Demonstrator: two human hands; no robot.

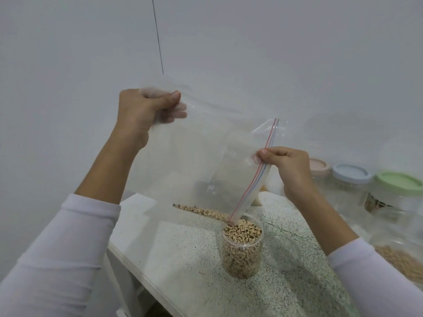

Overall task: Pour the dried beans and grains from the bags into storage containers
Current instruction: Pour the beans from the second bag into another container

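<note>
A clear zip bag (201,161) with a red and blue seal hangs tilted over an open clear jar (242,250). My left hand (142,113) grips the bag's raised bottom corner. My right hand (286,165) pinches the seal edge. The bag's lower corner dips into the jar's mouth. A thin line of black-eyed beans (201,210) lies along the bag's bottom fold. The jar is nearly full of the same beans.
The jar stands on a speckled counter (183,259) near its left edge. A clear lid (283,250) lies right of the jar. Jars with pink (319,165), blue (351,173) and green (398,181) lids stand at the back right. A bag of grains (398,261) lies at the right.
</note>
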